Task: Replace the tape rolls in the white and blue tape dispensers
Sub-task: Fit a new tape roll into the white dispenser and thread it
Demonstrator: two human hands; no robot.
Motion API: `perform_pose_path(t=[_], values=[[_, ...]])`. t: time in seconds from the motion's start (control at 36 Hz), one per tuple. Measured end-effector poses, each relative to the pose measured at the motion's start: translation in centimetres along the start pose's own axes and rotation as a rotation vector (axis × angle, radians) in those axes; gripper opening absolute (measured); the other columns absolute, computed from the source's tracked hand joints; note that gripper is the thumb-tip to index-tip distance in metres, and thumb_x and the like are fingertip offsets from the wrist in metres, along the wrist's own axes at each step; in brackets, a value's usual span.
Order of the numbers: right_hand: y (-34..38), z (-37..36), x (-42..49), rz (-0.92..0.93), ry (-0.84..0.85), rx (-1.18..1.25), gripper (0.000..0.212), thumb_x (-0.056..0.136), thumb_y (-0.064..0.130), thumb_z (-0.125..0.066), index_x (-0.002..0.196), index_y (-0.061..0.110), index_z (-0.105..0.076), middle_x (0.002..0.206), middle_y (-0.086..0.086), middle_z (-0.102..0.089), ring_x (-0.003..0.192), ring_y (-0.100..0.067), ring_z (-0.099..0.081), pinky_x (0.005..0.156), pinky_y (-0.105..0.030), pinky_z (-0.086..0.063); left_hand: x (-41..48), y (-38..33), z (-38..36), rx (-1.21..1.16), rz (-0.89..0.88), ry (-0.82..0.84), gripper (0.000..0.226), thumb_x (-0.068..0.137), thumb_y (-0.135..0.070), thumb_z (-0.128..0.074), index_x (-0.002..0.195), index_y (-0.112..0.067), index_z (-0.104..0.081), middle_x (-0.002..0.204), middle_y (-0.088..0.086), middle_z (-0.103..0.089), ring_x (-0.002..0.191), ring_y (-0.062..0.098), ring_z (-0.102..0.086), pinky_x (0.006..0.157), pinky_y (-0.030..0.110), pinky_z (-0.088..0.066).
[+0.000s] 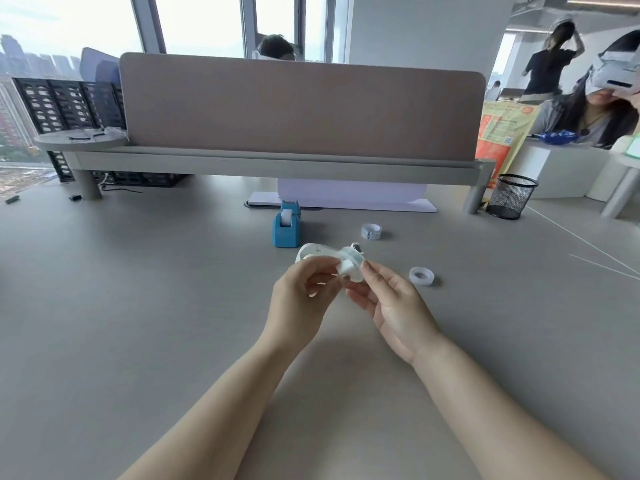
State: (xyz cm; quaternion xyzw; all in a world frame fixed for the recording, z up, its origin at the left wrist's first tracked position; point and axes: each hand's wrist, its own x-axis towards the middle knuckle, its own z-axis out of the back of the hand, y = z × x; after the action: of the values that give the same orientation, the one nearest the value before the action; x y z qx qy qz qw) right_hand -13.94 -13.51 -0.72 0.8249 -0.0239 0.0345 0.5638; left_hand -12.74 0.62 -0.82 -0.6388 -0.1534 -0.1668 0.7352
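Note:
The white tape dispenser (317,252) lies on the grey desk just behind my hands. My left hand (304,292) pinches a small white core piece (344,266). My right hand (391,299) holds a clear tape roll (353,261) around that piece; both hands meet above the desk. The blue tape dispenser (286,230) stands upright farther back, with a white roll in it. A clear tape roll (421,276) lies flat to the right of my hands. Another roll with dark markings (371,232) stands on edge behind it.
A black mesh pen cup (510,195) stands at the back right near a white cable (588,244). A brown divider panel (301,109) on a raised shelf closes the far side. A white sheet (346,202) lies under the shelf. People sit beyond the desk.

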Motion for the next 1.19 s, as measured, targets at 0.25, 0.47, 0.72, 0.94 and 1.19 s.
perform_pose_path(t=[0.25,0.47,0.72,0.94,1.19], values=[[0.2,0.0,-0.1,-0.019,0.042,0.019,0.031,0.091,0.021,-0.052,0.114,0.003,-0.062,0.100,-0.006,-0.070,0.092,-0.012,-0.067,0.087,-0.022,-0.053,0.0,0.0,-0.1,0.071,0.005,-0.061,0.013,0.079,-0.018,-0.072,0.087,-0.026,-0.066,0.091,-0.001,-0.070,0.077,0.006,-0.066,0.073,0.018,-0.052],[0.2,0.0,0.1,-0.029,0.042,0.044,0.035,0.087,0.024,-0.055,0.110,-0.001,-0.065,0.102,-0.009,-0.071,0.092,-0.011,-0.068,0.084,-0.019,-0.053,0.1,0.0,-0.3,0.114,-0.037,-0.103,0.020,0.077,-0.018,-0.074,0.078,-0.033,-0.063,0.086,-0.001,-0.070,0.074,0.004,-0.065,0.069,0.009,-0.047],[0.3,0.0,0.1,-0.027,0.020,0.064,0.041,0.075,0.028,-0.063,0.103,-0.001,-0.065,0.095,-0.009,-0.072,0.088,-0.011,-0.069,0.086,-0.022,-0.054,0.0,-0.2,-0.3,0.144,-0.080,-0.091,0.015,0.080,-0.019,-0.072,0.081,-0.031,-0.062,0.087,-0.002,-0.070,0.076,0.005,-0.066,0.072,0.009,-0.049],[0.9,1.3,0.2,-0.096,0.138,-0.031,0.048,0.080,0.022,-0.067,0.124,0.006,-0.057,0.109,-0.008,-0.063,0.094,-0.014,-0.063,0.092,-0.023,-0.051,0.2,0.2,0.6,0.149,-0.083,0.061,0.012,0.083,-0.014,-0.067,0.094,-0.017,-0.066,0.095,0.001,-0.070,0.084,0.008,-0.067,0.080,0.017,-0.051],[0.9,1.0,0.1,-0.093,0.261,0.054,0.063,0.069,0.039,-0.075,0.116,-0.001,-0.061,0.107,-0.009,-0.066,0.100,-0.014,-0.062,0.091,-0.022,-0.050,0.0,-0.1,0.2,0.178,-0.112,0.012,0.011,0.085,-0.013,-0.064,0.096,-0.012,-0.064,0.095,0.003,-0.069,0.084,0.008,-0.067,0.080,0.018,-0.053]])
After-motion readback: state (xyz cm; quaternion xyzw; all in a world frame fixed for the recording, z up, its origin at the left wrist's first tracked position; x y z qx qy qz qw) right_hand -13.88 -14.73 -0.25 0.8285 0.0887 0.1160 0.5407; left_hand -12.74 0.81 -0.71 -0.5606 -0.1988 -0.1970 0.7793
